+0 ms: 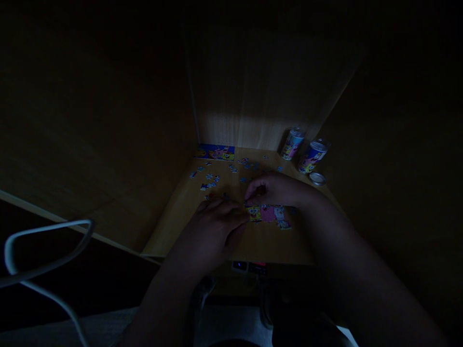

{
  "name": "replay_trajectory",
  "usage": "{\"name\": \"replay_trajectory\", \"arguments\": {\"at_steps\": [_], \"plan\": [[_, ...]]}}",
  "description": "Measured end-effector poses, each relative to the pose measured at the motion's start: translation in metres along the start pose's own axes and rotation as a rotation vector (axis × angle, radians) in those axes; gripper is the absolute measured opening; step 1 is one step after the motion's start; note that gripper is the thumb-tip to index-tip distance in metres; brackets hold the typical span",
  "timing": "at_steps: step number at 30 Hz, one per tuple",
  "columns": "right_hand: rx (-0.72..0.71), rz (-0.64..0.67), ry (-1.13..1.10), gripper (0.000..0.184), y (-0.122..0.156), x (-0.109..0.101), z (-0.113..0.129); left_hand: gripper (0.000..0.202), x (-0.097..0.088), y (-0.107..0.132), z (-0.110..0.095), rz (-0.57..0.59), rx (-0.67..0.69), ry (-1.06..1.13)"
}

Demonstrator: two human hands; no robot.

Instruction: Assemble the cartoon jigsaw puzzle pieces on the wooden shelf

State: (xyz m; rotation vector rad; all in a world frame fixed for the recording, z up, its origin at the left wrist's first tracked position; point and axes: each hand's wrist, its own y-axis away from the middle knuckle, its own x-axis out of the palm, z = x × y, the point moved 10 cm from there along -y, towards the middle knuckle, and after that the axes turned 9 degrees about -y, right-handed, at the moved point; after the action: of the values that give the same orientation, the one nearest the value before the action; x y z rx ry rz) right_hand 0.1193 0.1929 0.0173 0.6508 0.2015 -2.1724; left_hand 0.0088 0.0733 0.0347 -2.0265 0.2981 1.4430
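A partly joined jigsaw puzzle (268, 213) with yellow and pink cartoon figures lies on the wooden surface between my hands. My left hand (217, 224) rests at its left side, fingers loosely extended and the index fingertip touching the edge. At the upper left corner of the joined part, my right hand (269, 189) is closed in a pinch on a small puzzle piece (246, 203), mostly covered by the fingertips. Loose puzzle pieces (209, 177) are scattered beyond my hands, several of them to the left. The picture is very dark, so details are faint.
Two cartoon-printed cans (291, 144) (313, 156) stand at the back right, with a round metal lid (317, 179) beside them. A printed picture card (217, 152) lies against the back panel. Wooden walls enclose both sides. A white cable (47, 226) loops at the left.
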Motion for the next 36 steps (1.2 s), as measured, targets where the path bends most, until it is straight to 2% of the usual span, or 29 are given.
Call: {"name": "replay_trajectory", "arguments": {"at_steps": [2,4,7,10,12,14,18,20,22,24,26,29,32,34,36], "plan": [[-0.025,-0.024,0.028,0.017,0.001,-0.003,0.002,0.026,0.000,0.000,0.000,-0.002,0.001,-0.009],[-0.069,-0.136,0.087,0.022,0.004,-0.017,0.006,0.026,0.000,0.000,-0.001,-0.001,0.000,-0.022],[-0.133,-0.437,0.186,0.040,0.019,-0.053,0.017,0.027,0.000,0.001,0.000,-0.008,-0.010,-0.038],[-0.117,-0.748,0.261,0.051,0.053,-0.089,0.030,0.031,0.000,0.002,0.000,-0.012,-0.006,-0.042],[-0.036,-0.911,0.342,0.054,0.085,-0.105,0.037,0.036,0.001,0.003,0.000,-0.014,0.011,-0.049],[0.104,-0.999,0.439,0.056,0.120,-0.108,0.039,0.040,0.002,0.004,0.000,-0.027,0.027,-0.065],[0.417,-1.156,0.601,0.057,0.197,-0.083,0.022,0.041,0.000,0.003,0.003,-0.057,-0.005,-0.086],[0.608,-1.162,0.694,0.061,0.223,-0.060,0.002,0.040,-0.001,0.002,0.004,-0.076,-0.017,-0.095],[0.719,-1.117,0.702,0.058,0.233,-0.040,-0.020,0.038,-0.003,0.001,0.003,-0.098,-0.015,-0.108],[0.780,-1.051,0.679,0.052,0.230,-0.029,-0.038,0.036,-0.003,-0.001,0.003,-0.102,-0.018,-0.116],[0.784,-1.011,0.672,0.047,0.221,-0.026,-0.046,0.035,-0.002,-0.002,0.003,-0.091,-0.021,-0.114],[0.729,-0.961,0.683,0.042,0.205,-0.025,-0.045,0.038,-0.002,-0.003,0.003,-0.082,-0.009,-0.117],[0.575,-0.915,0.666,0.048,0.188,-0.019,-0.037,0.039,-0.004,-0.003,0.006,-0.100,-0.034,-0.141],[0.430,-0.894,0.627,0.053,0.180,-0.014,-0.030,0.033,-0.009,-0.002,0.014,-0.138,-0.105,-0.182],[0.339,-0.887,0.588,0.049,0.175,-0.011,-0.027,0.029,-0.017,0.002,0.027,-0.193,-0.211,-0.247]]}}
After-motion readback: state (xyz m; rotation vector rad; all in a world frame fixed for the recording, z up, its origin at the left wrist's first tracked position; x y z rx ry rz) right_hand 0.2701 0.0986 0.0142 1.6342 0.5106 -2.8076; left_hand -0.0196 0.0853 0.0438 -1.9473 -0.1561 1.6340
